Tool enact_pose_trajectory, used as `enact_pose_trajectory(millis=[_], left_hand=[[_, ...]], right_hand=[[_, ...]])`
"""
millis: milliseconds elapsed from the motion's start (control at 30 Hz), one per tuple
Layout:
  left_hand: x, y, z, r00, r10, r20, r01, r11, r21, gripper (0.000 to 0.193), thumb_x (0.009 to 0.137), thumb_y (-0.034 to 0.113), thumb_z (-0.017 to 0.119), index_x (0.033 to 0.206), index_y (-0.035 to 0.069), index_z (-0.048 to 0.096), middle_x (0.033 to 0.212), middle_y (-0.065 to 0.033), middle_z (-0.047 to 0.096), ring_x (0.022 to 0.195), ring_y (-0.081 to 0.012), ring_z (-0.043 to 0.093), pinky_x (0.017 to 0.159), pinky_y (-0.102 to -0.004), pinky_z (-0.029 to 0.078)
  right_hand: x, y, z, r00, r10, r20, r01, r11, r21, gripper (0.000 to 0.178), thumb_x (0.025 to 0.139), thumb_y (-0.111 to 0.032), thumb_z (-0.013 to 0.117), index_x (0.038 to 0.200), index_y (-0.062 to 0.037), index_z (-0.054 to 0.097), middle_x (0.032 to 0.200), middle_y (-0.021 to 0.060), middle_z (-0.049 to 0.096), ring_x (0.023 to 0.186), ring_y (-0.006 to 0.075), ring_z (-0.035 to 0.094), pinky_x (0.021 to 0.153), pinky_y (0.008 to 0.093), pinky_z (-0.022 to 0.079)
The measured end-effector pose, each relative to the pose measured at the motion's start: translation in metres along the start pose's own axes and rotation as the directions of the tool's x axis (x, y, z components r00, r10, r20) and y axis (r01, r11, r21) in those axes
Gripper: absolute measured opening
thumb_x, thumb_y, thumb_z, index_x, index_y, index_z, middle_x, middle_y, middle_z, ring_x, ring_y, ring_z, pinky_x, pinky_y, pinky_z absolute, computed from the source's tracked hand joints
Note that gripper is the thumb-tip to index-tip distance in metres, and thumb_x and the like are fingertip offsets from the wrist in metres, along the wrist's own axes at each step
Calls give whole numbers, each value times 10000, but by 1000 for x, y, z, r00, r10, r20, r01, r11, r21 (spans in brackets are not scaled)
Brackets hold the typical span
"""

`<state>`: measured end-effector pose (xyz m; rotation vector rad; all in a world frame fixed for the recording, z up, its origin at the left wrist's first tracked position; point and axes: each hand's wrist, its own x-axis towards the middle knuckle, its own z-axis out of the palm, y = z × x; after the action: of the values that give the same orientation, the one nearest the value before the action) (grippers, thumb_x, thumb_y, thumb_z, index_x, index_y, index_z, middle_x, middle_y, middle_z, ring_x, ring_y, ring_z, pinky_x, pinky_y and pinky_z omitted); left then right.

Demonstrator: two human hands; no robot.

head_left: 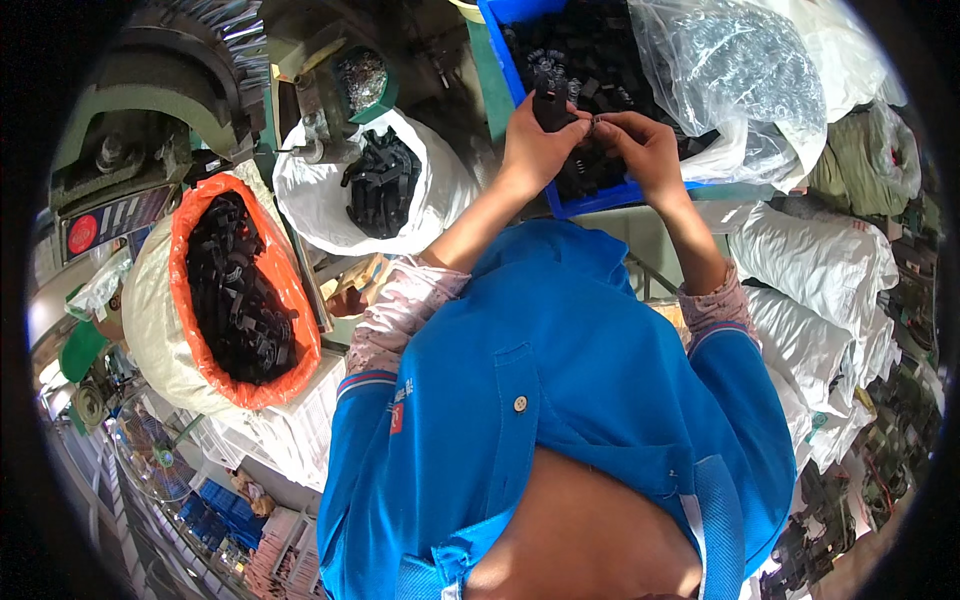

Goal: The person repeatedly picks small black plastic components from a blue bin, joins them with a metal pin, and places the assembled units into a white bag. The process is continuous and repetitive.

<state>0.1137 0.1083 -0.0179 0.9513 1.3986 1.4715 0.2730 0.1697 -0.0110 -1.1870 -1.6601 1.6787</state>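
Observation:
My left hand (537,148) is closed round a black plastic part (550,105), which sticks up past the fingers. Right beside it, the fingertips of my right hand (648,152) are pinched together against the part's side; whatever they hold is too small to make out. Both hands are above a blue bin (590,203) heaped with small black pieces (610,60). Some shiny metal springs (548,65) lie among those pieces. A clear plastic bag (735,65) full of metal coils rests over the bin's right side.
To the left, a white sack (440,180) holds long black parts (383,185). Nearer stands a sack with an orange liner (302,345), filled with black pieces. A machine (150,100) is at the far left, and a green tray (375,95) beside it. White sacks (815,265) are stacked at right.

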Motion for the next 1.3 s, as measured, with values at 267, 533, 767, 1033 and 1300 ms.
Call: enact_pose_trajectory(millis=[267, 533, 767, 1033, 1300], left_hand=[[0, 0, -6, 972, -235, 26, 234, 939, -252, 166, 782, 39, 708, 894, 6, 590, 848, -66, 654, 756, -122, 615, 702, -263, 509], [-1, 2, -4, 998, -35, 54, 38, 997, -61, 274, 767, 81, 732, 939, -6, 538, 803, -51, 647, 702, -128, 616, 687, -249, 507], [1, -15, 3, 998, 44, -53, -40, 997, 62, 255, 790, 127, 719, 921, -12, 550, 775, -51, 644, 680, -122, 611, 639, -256, 505], [8, 3, 0, 933, -356, 45, 343, 849, -402, 188, 849, 142, 656, 928, -2, 565, 813, -73, 611, 745, -173, 612, 583, -302, 551], [4, 7, -32, 931, -234, 281, 366, 640, -676, 203, 879, 25, 563, 1077, -20, 562, 1025, -154, 616, 944, -264, 625, 822, -395, 555]], right_hand=[[-3, 14, 5, 974, -224, -22, 224, 974, -21, 253, 851, -98, 654, 1075, 19, 653, 923, 64, 680, 813, 75, 591, 735, 215, 474], [-4, 7, -3, 998, 14, 61, -27, 973, 227, 275, 838, -143, 680, 1051, 28, 650, 886, 66, 676, 764, 94, 595, 670, 227, 476], [-8, 10, 4, 998, -66, -21, 68, 986, 149, 261, 833, -87, 673, 1051, 52, 638, 917, 76, 680, 802, 111, 616, 720, 243, 492], [-22, 20, 5, 941, -266, -211, 219, 951, -220, 195, 826, -56, 667, 1012, 0, 650, 873, 60, 679, 798, 83, 604, 731, 232, 480], [-6, -3, -6, 977, -166, -133, 167, 986, -4, 219, 861, -90, 642, 1048, 24, 648, 889, 35, 673, 786, 63, 584, 704, 200, 462]])
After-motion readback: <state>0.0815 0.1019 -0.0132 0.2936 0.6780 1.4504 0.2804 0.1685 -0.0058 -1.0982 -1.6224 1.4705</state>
